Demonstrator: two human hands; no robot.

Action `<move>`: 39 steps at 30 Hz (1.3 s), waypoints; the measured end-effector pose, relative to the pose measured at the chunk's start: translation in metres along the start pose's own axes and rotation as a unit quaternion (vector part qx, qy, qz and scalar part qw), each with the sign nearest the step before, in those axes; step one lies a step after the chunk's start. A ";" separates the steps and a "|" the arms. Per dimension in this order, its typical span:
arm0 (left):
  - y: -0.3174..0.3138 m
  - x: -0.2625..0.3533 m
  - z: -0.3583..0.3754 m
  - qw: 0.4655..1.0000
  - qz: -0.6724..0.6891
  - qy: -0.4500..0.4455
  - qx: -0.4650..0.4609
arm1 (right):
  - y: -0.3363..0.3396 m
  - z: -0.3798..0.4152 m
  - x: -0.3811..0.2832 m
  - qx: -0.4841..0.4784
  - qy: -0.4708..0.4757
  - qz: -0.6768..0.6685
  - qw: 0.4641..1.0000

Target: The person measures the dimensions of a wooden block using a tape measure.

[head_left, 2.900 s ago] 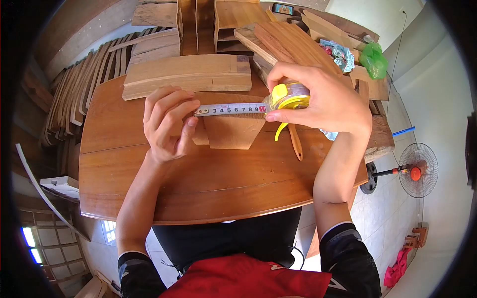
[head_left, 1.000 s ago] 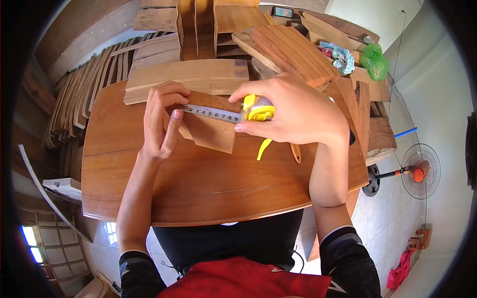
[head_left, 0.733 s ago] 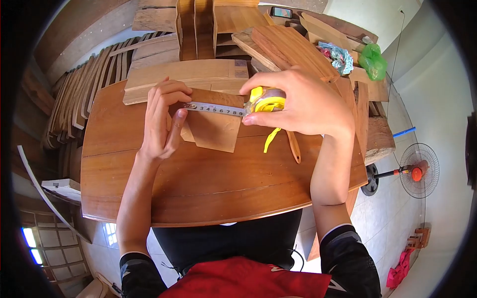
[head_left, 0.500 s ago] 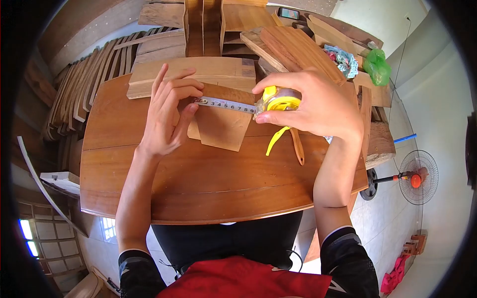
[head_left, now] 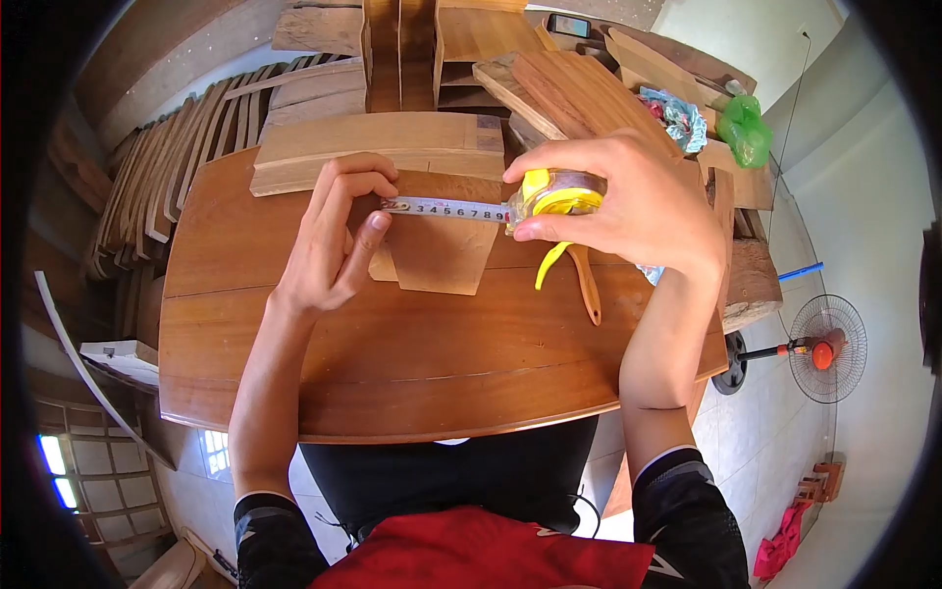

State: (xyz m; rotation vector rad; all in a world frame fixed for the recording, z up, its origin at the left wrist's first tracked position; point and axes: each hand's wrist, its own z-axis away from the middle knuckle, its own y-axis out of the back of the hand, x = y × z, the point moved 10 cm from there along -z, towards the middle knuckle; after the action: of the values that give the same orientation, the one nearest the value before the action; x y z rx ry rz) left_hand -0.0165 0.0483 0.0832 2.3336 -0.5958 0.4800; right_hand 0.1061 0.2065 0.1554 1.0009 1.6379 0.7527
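Observation:
My right hand [head_left: 638, 201] grips a yellow tape measure [head_left: 564, 196] by its case, thumb below and fingers above. A short length of its blade [head_left: 451, 210] is out, with numbers up to about 9 showing. The blade lies along the upper edge of a wooden block [head_left: 446, 257]. At the blade's hooked end, my left hand [head_left: 334, 231] is closed, fingers curled and thumb bent toward the hook. The exact finger contact there is partly hidden. A yellow strap [head_left: 551, 265] hangs below the case, beside a wooden handle [head_left: 588, 290] on the table.
The brown wooden table [head_left: 392, 373] has a curved front edge. Behind the block lies a thick board [head_left: 373, 147]. Stacked planks [head_left: 599, 98], a green plastic bag [head_left: 746, 133] and a phone [head_left: 569, 26] are farther back. A fan [head_left: 826, 348] stands at the right.
My left fingers, raised and spread before, have curled down at the blade's end. My right hand and the tape case have shifted slightly right.

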 end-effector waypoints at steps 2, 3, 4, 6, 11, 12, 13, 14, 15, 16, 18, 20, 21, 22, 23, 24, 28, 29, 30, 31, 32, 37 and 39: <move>-0.001 -0.001 0.002 1.000 -0.001 -0.005 0.010 | -0.002 -0.001 0.006 -0.004 0.001 -0.015 1.000; -0.002 0.002 0.001 0.999 -0.015 -0.025 0.024 | -0.002 -0.001 0.007 -0.006 -0.003 -0.015 1.000; -0.002 0.005 0.001 0.998 -0.030 -0.044 0.037 | -0.001 -0.001 0.008 -0.009 -0.005 -0.016 1.000; -0.001 0.006 0.002 0.996 -0.043 -0.062 0.052 | -0.002 -0.002 0.009 -0.012 -0.007 -0.018 1.000; 0.001 0.003 0.003 0.995 -0.034 -0.073 0.066 | -0.002 -0.003 0.007 -0.009 0.004 0.006 1.000; 0.000 0.004 0.004 0.994 -0.032 -0.077 0.068 | -0.002 -0.002 0.006 -0.009 0.007 0.018 1.000; 0.001 0.002 0.005 0.994 -0.023 -0.077 0.071 | -0.003 -0.002 0.006 -0.011 0.005 0.011 1.000; 0.001 0.000 0.006 0.994 -0.012 -0.076 0.074 | -0.003 -0.002 0.006 -0.014 0.002 0.005 1.000; 0.002 -0.002 0.007 0.994 -0.002 -0.076 0.079 | -0.003 -0.002 0.006 -0.017 0.000 -0.001 1.000; 0.002 -0.005 0.007 0.995 0.005 -0.061 0.081 | -0.002 -0.003 0.006 -0.015 -0.001 -0.004 1.000; 0.000 -0.009 0.010 0.996 0.021 -0.031 0.083 | -0.002 -0.003 0.007 -0.009 -0.005 -0.013 1.000; 0.001 -0.005 0.010 0.995 0.009 -0.038 0.091 | 0.001 -0.003 0.005 0.018 0.011 -0.010 1.000; 0.002 -0.003 0.009 0.994 0.003 -0.043 0.096 | 0.003 -0.003 0.005 0.031 0.019 -0.007 0.999; 0.000 0.000 0.008 0.995 -0.016 -0.059 0.084 | 0.002 -0.003 0.007 0.023 0.014 -0.004 1.000; 0.000 0.002 0.008 0.994 -0.036 -0.075 0.073 | 0.001 -0.003 0.009 0.015 0.011 -0.001 1.000; -0.002 0.004 0.008 0.993 -0.056 -0.090 0.060 | 0.000 -0.003 0.011 0.007 0.007 0.000 1.000; 0.002 0.007 0.007 0.990 -0.044 -0.086 0.108 | -0.001 -0.003 0.011 0.004 -0.002 -0.018 1.000; 0.003 0.008 0.006 0.990 -0.042 -0.080 0.110 | -0.002 -0.003 0.013 0.004 -0.002 -0.027 1.000; 0.003 0.009 0.007 0.990 -0.039 -0.074 0.114 | -0.002 -0.003 0.014 0.003 -0.003 -0.036 0.999; 0.002 0.006 0.008 0.991 -0.032 -0.059 0.115 | -0.002 -0.003 0.013 -0.002 -0.005 -0.030 1.000; 0.002 0.007 0.008 0.990 -0.034 -0.068 0.117 | -0.001 -0.003 0.013 -0.001 -0.008 -0.019 1.000; 0.004 0.009 0.007 0.988 -0.055 -0.085 0.115 | -0.007 -0.002 0.018 -0.027 -0.032 -0.020 0.999; 0.003 0.011 0.006 0.988 -0.069 -0.089 0.107 | -0.010 -0.002 0.019 -0.044 -0.035 -0.021 0.998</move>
State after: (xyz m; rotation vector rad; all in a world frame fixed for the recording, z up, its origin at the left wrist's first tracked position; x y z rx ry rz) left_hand -0.0079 0.0389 0.0862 2.6219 -0.4789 0.2845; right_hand 0.0996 0.2184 0.1388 0.9166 1.5470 0.7466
